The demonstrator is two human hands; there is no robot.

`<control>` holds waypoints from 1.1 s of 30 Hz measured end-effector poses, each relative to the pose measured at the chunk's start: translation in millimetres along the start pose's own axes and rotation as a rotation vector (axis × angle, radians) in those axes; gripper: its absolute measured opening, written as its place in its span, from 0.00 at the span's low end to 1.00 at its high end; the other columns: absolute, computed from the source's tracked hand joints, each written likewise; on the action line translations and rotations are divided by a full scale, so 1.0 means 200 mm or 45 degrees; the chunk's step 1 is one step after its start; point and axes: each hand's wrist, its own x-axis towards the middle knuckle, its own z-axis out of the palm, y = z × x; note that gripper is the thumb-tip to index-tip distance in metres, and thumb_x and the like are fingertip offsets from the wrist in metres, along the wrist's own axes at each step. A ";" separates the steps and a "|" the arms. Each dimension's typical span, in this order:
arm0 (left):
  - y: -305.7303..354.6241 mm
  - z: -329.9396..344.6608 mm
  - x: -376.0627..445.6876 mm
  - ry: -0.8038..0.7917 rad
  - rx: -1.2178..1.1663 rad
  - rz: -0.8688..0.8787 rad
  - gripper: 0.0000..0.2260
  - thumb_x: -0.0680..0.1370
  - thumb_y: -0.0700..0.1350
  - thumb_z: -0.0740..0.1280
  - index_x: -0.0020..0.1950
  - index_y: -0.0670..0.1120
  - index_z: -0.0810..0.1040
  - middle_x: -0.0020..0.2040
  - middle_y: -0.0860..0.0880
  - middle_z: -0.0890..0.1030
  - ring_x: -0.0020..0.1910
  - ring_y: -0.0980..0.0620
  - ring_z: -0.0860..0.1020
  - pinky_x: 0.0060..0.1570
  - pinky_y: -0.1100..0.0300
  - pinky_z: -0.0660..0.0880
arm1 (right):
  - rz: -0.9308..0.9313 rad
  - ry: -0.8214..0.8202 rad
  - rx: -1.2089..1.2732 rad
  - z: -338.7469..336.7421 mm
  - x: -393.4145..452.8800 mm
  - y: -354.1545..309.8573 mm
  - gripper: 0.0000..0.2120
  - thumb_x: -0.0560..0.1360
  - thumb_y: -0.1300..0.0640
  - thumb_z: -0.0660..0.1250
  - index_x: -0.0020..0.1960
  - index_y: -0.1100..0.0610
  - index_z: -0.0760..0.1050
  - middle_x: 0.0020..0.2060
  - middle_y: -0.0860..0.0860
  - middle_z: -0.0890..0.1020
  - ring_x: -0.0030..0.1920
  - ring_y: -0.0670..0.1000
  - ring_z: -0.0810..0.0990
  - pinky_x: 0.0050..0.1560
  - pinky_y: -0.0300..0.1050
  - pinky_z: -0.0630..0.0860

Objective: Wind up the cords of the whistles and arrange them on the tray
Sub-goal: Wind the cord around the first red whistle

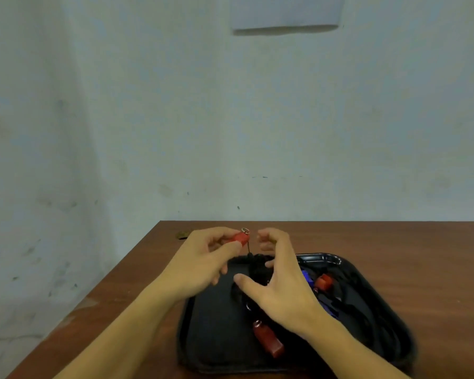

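Note:
My left hand (pixel 203 265) pinches a red whistle (pixel 240 237) with a small metal ring on top, held above the far left corner of the black tray (pixel 381 318). A thin black cord (pixel 251 251) hangs from it down to a dark bundle of cord on the tray. My right hand (pixel 278 280) hovers over that bundle with fingers spread and curled, holding nothing that I can see. On the tray lie a second red whistle (pixel 267 341) near the front, a third red whistle (pixel 324 281) at the right, and a blue whistle (pixel 307 277) partly hidden behind my right hand.
The tray sits on a brown wooden table (pixel 394 242) whose left edge runs diagonally toward me. A pale wall stands close behind the table, with a sheet of paper (pixel 285 12) stuck high up. A small dark object (pixel 181 235) lies at the table's far left corner.

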 end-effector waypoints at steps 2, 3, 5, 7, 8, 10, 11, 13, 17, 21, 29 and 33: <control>0.06 -0.01 0.01 -0.012 -0.054 0.053 0.08 0.81 0.42 0.66 0.53 0.51 0.84 0.31 0.48 0.79 0.28 0.53 0.74 0.29 0.57 0.71 | 0.005 -0.066 0.233 -0.02 0.10 -0.06 0.18 0.76 0.54 0.72 0.63 0.45 0.71 0.53 0.42 0.83 0.55 0.40 0.81 0.57 0.36 0.76; 0.09 -0.02 0.02 0.003 -0.117 0.058 0.09 0.80 0.40 0.66 0.53 0.50 0.84 0.32 0.45 0.80 0.30 0.51 0.75 0.28 0.58 0.71 | 0.000 -0.071 0.320 -0.04 0.14 -0.10 0.10 0.78 0.58 0.70 0.59 0.49 0.76 0.47 0.48 0.86 0.48 0.43 0.84 0.53 0.39 0.78; 0.18 -0.04 0.04 0.073 -0.341 0.008 0.09 0.80 0.38 0.65 0.54 0.45 0.84 0.35 0.42 0.81 0.33 0.49 0.75 0.28 0.58 0.70 | 0.015 -0.043 0.410 -0.09 0.21 -0.19 0.04 0.81 0.57 0.67 0.50 0.55 0.80 0.33 0.51 0.84 0.33 0.46 0.82 0.40 0.39 0.78; 0.26 -0.09 0.07 0.152 -0.641 -0.051 0.08 0.80 0.37 0.65 0.55 0.40 0.83 0.41 0.43 0.82 0.35 0.50 0.75 0.30 0.58 0.72 | 0.082 0.004 0.449 -0.14 0.27 -0.25 0.11 0.82 0.52 0.65 0.46 0.56 0.82 0.24 0.48 0.76 0.24 0.45 0.72 0.30 0.35 0.71; 0.31 -0.11 0.09 0.180 -0.764 -0.066 0.08 0.80 0.38 0.65 0.55 0.38 0.82 0.44 0.43 0.82 0.37 0.50 0.77 0.34 0.58 0.74 | 0.108 0.031 0.460 -0.16 0.29 -0.27 0.14 0.82 0.51 0.64 0.44 0.56 0.83 0.22 0.46 0.72 0.23 0.44 0.68 0.28 0.34 0.67; 0.38 -0.16 0.14 0.208 -0.982 -0.072 0.09 0.81 0.39 0.64 0.54 0.36 0.81 0.46 0.42 0.82 0.45 0.49 0.83 0.47 0.54 0.80 | 0.115 0.065 0.457 -0.20 0.34 -0.31 0.17 0.82 0.49 0.63 0.42 0.54 0.83 0.22 0.46 0.68 0.23 0.44 0.64 0.25 0.33 0.63; 0.41 -0.18 0.15 0.204 -1.097 -0.073 0.08 0.82 0.39 0.63 0.54 0.36 0.80 0.46 0.42 0.82 0.50 0.47 0.84 0.55 0.51 0.80 | 0.110 0.066 0.447 -0.22 0.37 -0.32 0.18 0.83 0.48 0.62 0.41 0.53 0.83 0.22 0.45 0.67 0.24 0.44 0.63 0.25 0.32 0.62; 0.49 -0.19 0.17 0.157 -1.313 -0.094 0.07 0.82 0.39 0.62 0.55 0.36 0.77 0.49 0.41 0.79 0.56 0.41 0.83 0.63 0.46 0.76 | 0.094 0.049 0.385 -0.24 0.40 -0.35 0.20 0.83 0.47 0.60 0.41 0.54 0.83 0.22 0.46 0.67 0.24 0.44 0.63 0.25 0.32 0.62; 0.60 -0.17 0.19 0.212 -1.497 -0.111 0.05 0.81 0.37 0.63 0.51 0.37 0.77 0.44 0.42 0.75 0.47 0.42 0.83 0.57 0.45 0.80 | 0.088 0.036 0.229 -0.32 0.41 -0.41 0.24 0.82 0.41 0.59 0.38 0.55 0.82 0.21 0.44 0.68 0.22 0.42 0.66 0.28 0.29 0.64; 0.60 -0.25 0.22 0.353 -1.489 -0.135 0.06 0.78 0.35 0.62 0.51 0.37 0.77 0.39 0.45 0.73 0.33 0.49 0.75 0.45 0.54 0.80 | 0.180 -0.039 0.151 -0.45 0.45 -0.44 0.24 0.80 0.39 0.62 0.39 0.57 0.83 0.22 0.44 0.68 0.22 0.43 0.65 0.25 0.30 0.63; 0.53 -0.34 0.19 0.479 -1.335 -0.169 0.07 0.78 0.36 0.61 0.51 0.38 0.78 0.37 0.45 0.73 0.34 0.48 0.76 0.44 0.53 0.81 | 0.319 0.082 -0.469 -0.76 0.49 -0.27 0.19 0.80 0.48 0.64 0.39 0.61 0.81 0.25 0.51 0.66 0.24 0.49 0.63 0.30 0.42 0.63; 0.53 -0.25 0.15 0.314 -1.161 -0.137 0.08 0.81 0.37 0.62 0.55 0.37 0.78 0.44 0.41 0.76 0.43 0.42 0.84 0.50 0.49 0.82 | 0.423 0.017 -0.770 -0.73 0.44 -0.16 0.17 0.81 0.44 0.60 0.53 0.56 0.81 0.44 0.50 0.80 0.50 0.54 0.78 0.61 0.51 0.73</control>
